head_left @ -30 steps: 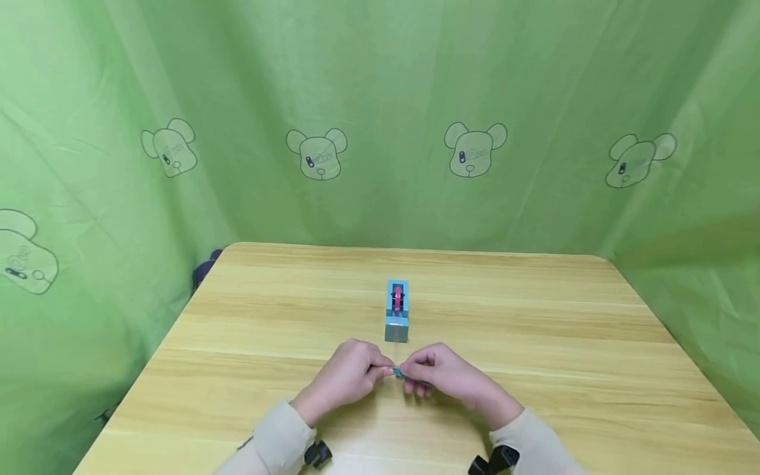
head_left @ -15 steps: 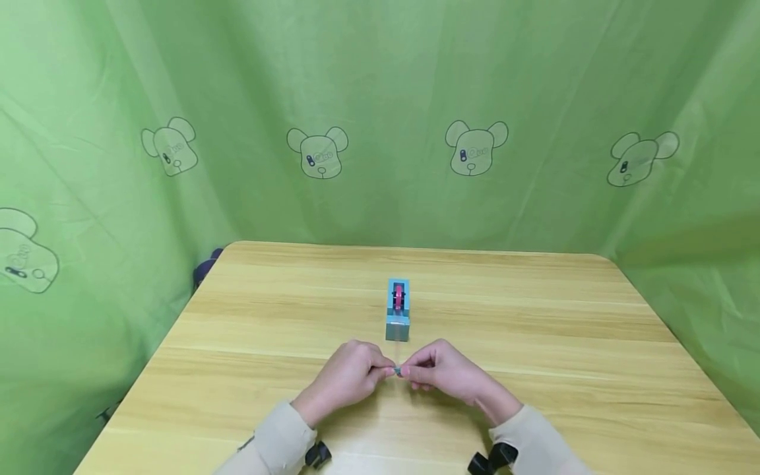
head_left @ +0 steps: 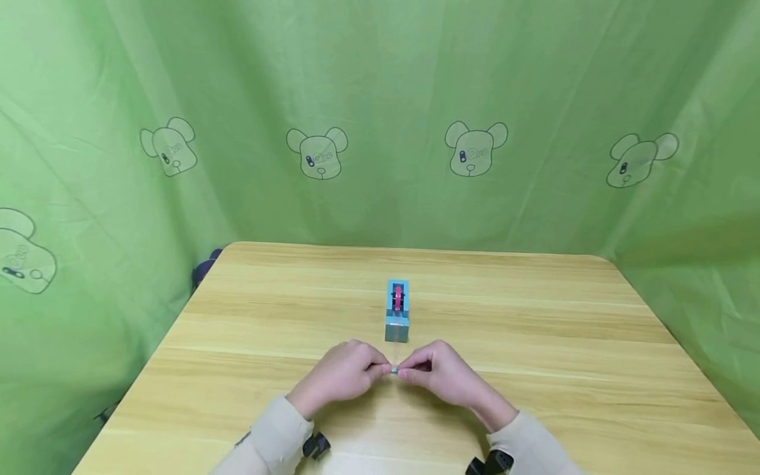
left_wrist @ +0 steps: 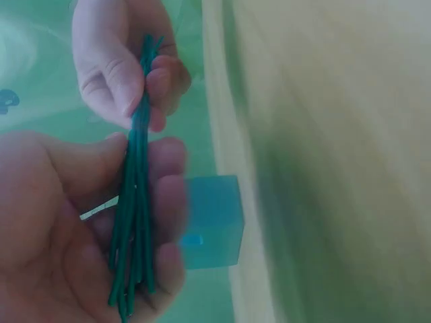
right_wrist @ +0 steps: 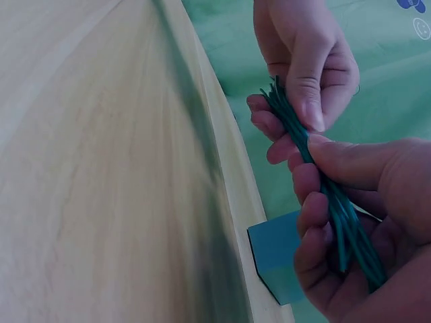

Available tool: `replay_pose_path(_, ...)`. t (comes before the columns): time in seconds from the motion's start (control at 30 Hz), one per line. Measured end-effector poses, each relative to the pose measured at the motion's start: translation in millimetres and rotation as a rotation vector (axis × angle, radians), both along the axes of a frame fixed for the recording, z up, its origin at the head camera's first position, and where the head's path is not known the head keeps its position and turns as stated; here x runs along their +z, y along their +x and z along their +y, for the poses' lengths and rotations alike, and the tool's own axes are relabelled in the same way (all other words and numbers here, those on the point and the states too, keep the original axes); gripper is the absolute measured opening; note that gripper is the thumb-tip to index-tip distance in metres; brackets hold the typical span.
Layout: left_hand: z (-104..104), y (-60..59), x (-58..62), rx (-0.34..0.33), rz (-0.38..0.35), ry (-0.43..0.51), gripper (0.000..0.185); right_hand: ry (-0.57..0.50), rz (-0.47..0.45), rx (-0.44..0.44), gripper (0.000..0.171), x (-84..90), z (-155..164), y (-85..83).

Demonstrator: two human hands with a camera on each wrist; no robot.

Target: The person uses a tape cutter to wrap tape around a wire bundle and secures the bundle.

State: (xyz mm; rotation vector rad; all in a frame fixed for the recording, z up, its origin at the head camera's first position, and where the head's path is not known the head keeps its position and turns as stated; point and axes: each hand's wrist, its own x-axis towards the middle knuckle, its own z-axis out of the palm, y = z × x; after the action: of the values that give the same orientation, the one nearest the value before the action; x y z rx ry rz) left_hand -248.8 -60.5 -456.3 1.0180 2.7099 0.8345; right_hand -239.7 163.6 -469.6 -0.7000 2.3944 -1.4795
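Note:
A bundle of thin green wire-like stems [left_wrist: 139, 161] runs lengthwise between my two hands, its uneven ends showing at both sides. My left hand [head_left: 347, 371] pinches it between thumb and fingers. My right hand [head_left: 444, 375] pinches it close by, the fingertips of both hands nearly meeting. In the right wrist view the bundle [right_wrist: 340, 212] lies across the curled fingers of the near hand. A blue tape dispenser [head_left: 397, 330] with a pink reel stands just beyond the hands. From it a faint clear tape strip [head_left: 396, 354] reaches toward the bundle.
The wooden table [head_left: 534, 316] stretches around the hands on every side. Green curtains [head_left: 392, 191] with bear-head drawings hang behind and beside it. A dark purple object [head_left: 204, 270] shows past the left edge.
The right hand's fingers have drawn together around the bundle, and its green length beneath them no longer shows in the head view. Both hands have shifted slightly left. The dispenser stays put.

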Motion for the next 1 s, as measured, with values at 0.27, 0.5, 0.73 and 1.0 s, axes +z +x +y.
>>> replay_pose_path(0.27,0.3,-2.5,-2.5,0.036,-0.095,0.024,0.020,0.019,0.071,-0.010,0.009,-1.0,-1.6,0.7)
replay_pose_path(0.5,1.5,-1.2,-4.7,0.076,-0.070,0.082,0.013,0.014,0.052,-0.025,0.008,-0.4,-2.0,0.2)
replay_pose_path(0.73,2.5,0.6,-7.5,0.109,-0.016,0.087,0.009,0.012,-0.013,-0.015,0.010,0.8,-1.7,-1.1)
replay_pose_path(1.0,4.4,2.5,-7.8,0.122,0.039,0.090,0.009,0.011,-0.142,0.029,0.017,7.2,-1.6,0.0)
